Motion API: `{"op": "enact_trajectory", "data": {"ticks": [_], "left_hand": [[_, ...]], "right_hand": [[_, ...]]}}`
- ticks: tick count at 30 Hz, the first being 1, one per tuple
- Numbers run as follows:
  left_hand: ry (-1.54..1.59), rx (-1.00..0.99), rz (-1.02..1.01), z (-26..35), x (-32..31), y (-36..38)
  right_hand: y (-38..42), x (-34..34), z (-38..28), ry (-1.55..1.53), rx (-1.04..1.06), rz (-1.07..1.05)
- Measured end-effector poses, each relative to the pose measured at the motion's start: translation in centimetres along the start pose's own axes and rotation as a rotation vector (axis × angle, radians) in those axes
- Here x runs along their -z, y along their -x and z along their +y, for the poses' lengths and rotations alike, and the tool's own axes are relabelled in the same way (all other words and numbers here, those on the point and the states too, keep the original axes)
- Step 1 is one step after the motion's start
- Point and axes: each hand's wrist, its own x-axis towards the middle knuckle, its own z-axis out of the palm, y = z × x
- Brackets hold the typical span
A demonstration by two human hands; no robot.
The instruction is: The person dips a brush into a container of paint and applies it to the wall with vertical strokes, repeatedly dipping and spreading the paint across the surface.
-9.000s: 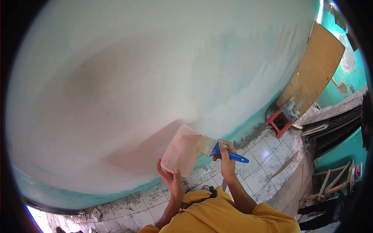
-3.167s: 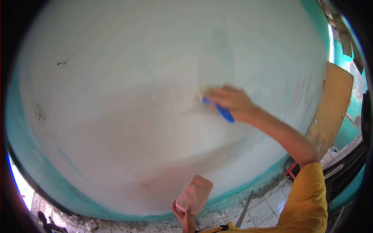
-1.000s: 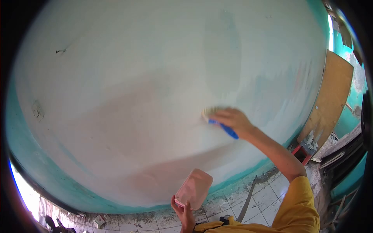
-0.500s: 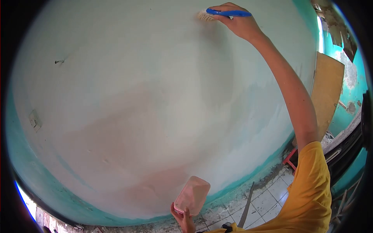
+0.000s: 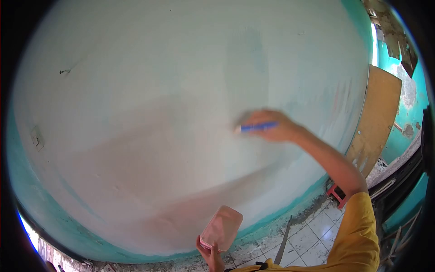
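A paintbrush with a blue handle (image 5: pixel 259 127) is gripped in my right hand (image 5: pixel 276 125), its pale bristles at the wall (image 5: pixel 149 86). Motion blurs the brush and the fingers. The wall carries whitish paint, with turquoise showing along its lower and side edges. Low in the view, my left hand (image 5: pixel 210 255) holds a pink rectangular tub (image 5: pixel 223 228) by its lower left corner, thumb over the near side. The tub is tilted and its contents are hard to make out.
A red plastic stool (image 5: pixel 336 196) stands by the wall's foot on the dirty tiled floor (image 5: pixel 301 238). To the right leans a brown board (image 5: pixel 378 113). A switch plate (image 5: pixel 37 138) and a small wall fitting (image 5: pixel 65 71) are on the left of the wall.
My right hand has swept the paintbrush down the wall from near the top to the middle. My left hand and the tub have barely shifted.
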Motion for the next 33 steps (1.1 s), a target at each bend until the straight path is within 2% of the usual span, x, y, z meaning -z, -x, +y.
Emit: {"op": "enact_trajectory", "data": {"ticks": [2, 6, 7, 8, 10, 12, 15, 16, 17, 19, 21, 23, 24, 26, 29, 32, 33], "left_hand": [[-0.023, 0.048, 0.011, 1.0, -1.0, 0.3], [-0.012, 0.020, 0.027, 1.0, -2.9, 0.3], [0.012, 0.055, 0.020, 1.3, -3.5, 0.5], [0.038, 0.090, 0.013, 1.4, -4.1, 0.5], [0.046, 0.079, 0.012, 1.1, -4.6, 0.0], [0.060, 0.075, 0.006, 0.2, -4.7, 0.0], [0.080, 0.069, 0.006, -2.6, -4.0, -0.2], [-0.012, -0.031, -0.014, -4.5, -3.2, -0.5], [-0.104, -0.130, -0.034, -5.5, -2.9, -0.7], [-0.059, -0.100, -0.003, -5.1, -3.4, -0.5], [-0.017, -0.070, 0.021, -5.5, -3.3, -0.6], [-0.139, -0.161, -0.027, -7.0, -2.5, -0.5], [-0.139, -0.160, -0.023, -6.4, -3.2, -0.2], [0.171, 0.036, 0.058, -4.0, -5.2, 0.3], [0.104, 0.041, 0.074, -4.3, -5.7, 0.6], [0.059, 0.065, 0.070, -5.2, -5.9, 0.7], [0.053, 0.064, 0.073, -4.7, -6.2, 1.0]], "right_hand": [[-3.6, 5.3, 2.6, -0.018, -0.089, 0.081], [-11.5, 17.1, 5.4, 0.224, -0.022, 0.471], [-12.9, 19.0, 5.6, 0.336, 0.014, 0.577], [-13.6, 19.6, 5.4, 0.336, 0.020, 0.581], [-14.5, 20.3, 5.4, 0.408, 0.022, 0.765], [-12.7, 17.1, 5.3, 0.473, 0.094, 0.721], [-6.2, 8.3, 3.9, 0.425, 0.112, 0.403], [-3.6, 4.7, 3.8, 0.406, 0.192, 0.386], [-1.5, 2.9, 2.2, 0.251, 0.271, 0.287], [1.8, 0.7, -0.2, 0.090, 0.130, -0.046], [2.7, -0.1, 0.4, -0.049, 0.084, -0.059], [0.8, 2.2, 2.2, -0.102, -0.079, -0.002], [-1.0, 3.8, 4.2, -0.056, -0.046, 0.093], [-4.9, 9.8, 6.7, 0.107, -0.064, 0.270], [-9.9, 17.8, 9.4, 0.213, 0.019, 0.646], [-10.4, 19.7, 8.4, 0.304, 0.022, 0.740], [-9.1, 17.2, 8.6, 0.361, 0.081, 0.711]]}}
